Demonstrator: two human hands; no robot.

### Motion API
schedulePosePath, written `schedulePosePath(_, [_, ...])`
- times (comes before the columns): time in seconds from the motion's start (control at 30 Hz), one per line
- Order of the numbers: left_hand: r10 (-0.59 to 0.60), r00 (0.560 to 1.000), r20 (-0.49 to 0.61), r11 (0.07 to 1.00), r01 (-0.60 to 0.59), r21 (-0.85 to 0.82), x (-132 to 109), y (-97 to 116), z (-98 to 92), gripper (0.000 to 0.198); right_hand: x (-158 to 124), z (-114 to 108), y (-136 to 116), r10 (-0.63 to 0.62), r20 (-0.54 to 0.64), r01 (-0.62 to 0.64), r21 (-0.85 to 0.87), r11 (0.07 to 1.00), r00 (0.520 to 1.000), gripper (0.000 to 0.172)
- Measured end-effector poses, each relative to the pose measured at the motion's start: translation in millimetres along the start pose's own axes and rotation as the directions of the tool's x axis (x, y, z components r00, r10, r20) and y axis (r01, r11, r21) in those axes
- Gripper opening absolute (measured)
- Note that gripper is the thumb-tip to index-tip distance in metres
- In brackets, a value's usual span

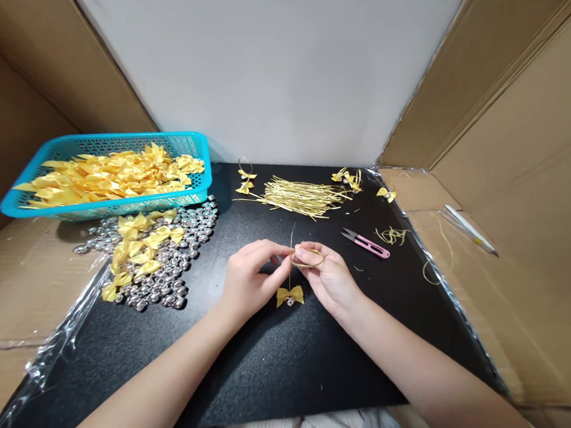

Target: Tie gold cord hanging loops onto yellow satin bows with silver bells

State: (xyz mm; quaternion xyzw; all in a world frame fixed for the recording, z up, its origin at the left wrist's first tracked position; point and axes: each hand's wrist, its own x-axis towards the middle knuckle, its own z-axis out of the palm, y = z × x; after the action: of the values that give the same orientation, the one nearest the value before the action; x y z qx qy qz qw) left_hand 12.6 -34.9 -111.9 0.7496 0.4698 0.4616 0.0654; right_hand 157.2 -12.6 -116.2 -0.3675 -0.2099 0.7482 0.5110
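Observation:
Near the middle of the black table, my left hand (pixel 261 268) and my right hand (pixel 327 274) meet fingertip to fingertip. Between them is a thin gold cord (pixel 315 266), bent into a loop on the right side. My left thumb and index finger pinch the cord where the loop closes, and my right fingers hold the loop. One cord end sticks up above the fingertips. Below them, a yellow ribbon bow (pixel 285 296) with a silver bell (pixel 290 301) hangs from the cord. Exactly how the cord crosses under the fingers is hidden.
A turquoise basket (pixel 103 206) full of yellow bows stands back left. Silver bells (pixel 159 283) and loose bows lie before it. Gold cords (pixel 304 197) lie at the back, finished-looking bow loops (pixel 245 182) beside them. Pink thread snips (pixel 370 245) and cord scraps (pixel 392 235) lie right.

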Motion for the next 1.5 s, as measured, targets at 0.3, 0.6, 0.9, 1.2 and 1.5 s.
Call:
schedulePosePath(0.3, [-0.044, 0.999, -0.015, 0.997, 0.043, -0.065, -1, 1, 1.0, 0.007, 0, 1, 0, -0.006, 0.013, 0.005, 0.015, 1.0, 1.0, 0.031])
schedulePosePath(0.6, [-0.066, 0.997, -0.028, 0.992, 0.062, -0.11, 3, 3, -3.0, 0.009, 0, 2, -4, -0.002, 0.037, 0.004, -0.035, 0.999, 0.999, 0.031])
schedulePosePath(0.9, [-0.124, 0.992, 0.018, 0.974, 0.125, -0.187, 5, 3, -5.3, 0.01, -4, 6, -7, -0.125, 0.012, 0.126, -0.118, 0.985, 0.992, 0.031])
schedulePosePath(1.2, [-0.037, 0.998, 0.06, 0.984, 0.047, -0.17, 8, -1, -10.9, 0.009, -5, 5, -7, -0.239, 0.026, 0.238, -0.243, 0.94, 0.971, 0.03])
schedulePosePath(1.5, [-0.014, 0.997, -0.072, 0.998, 0.01, -0.055, 3, 3, -4.4, 0.006, -6, 4, 0, -0.227, 0.064, 0.236, -0.219, 0.947, 0.972, 0.028])
